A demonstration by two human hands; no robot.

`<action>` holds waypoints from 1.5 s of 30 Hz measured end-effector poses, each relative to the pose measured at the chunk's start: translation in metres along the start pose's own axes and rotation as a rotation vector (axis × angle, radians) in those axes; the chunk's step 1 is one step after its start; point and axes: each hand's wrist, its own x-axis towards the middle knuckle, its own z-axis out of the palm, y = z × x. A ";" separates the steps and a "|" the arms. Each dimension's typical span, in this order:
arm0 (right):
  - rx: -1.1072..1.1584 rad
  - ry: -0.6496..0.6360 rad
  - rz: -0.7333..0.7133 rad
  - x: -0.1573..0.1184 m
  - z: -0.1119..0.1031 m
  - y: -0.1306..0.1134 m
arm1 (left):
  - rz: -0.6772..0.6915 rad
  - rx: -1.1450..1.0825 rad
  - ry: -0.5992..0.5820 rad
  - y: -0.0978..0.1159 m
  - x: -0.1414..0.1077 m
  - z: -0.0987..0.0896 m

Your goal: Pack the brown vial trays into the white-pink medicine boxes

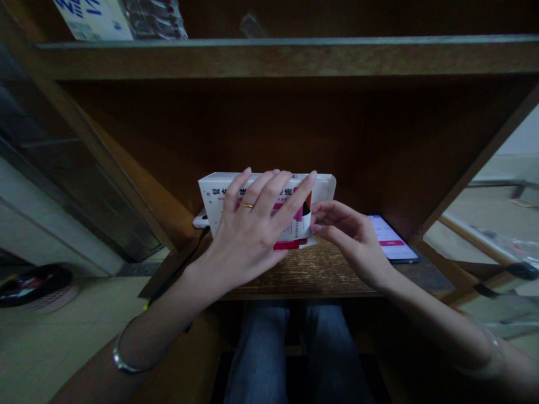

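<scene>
A white cardboard box (214, 206) with black print and pink and red panels lies on its long side on the wooden desk. My left hand (255, 224), a ring on one finger, is wrapped over the box's front and top and hides much of the print. At the box's right end, which is opened, my right hand (353, 235) pinches the edge of a white flap (306, 224) between thumb and fingers. Something dark shows just inside that end. The rest of the inside is hidden.
A lit phone (391, 241) lies right of my right hand. Behind the box on the left is a white device (201, 219) with a black cable (179, 266). A shelf (269, 59) crosses above. A waste basket (54, 294) stands on the floor at left.
</scene>
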 end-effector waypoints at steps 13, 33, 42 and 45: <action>-0.129 -0.152 -0.009 0.002 -0.006 0.002 | 0.017 -0.053 -0.015 0.001 -0.003 0.005; -0.341 -0.214 0.006 0.012 -0.045 -0.016 | -0.007 -0.205 -0.071 0.001 -0.004 -0.001; -0.216 -0.260 -0.014 0.000 -0.019 -0.008 | 0.001 -0.252 -0.083 0.009 -0.004 0.000; -0.082 -0.193 -0.054 -0.011 -0.001 0.011 | -0.010 -0.254 -0.055 0.013 -0.004 0.001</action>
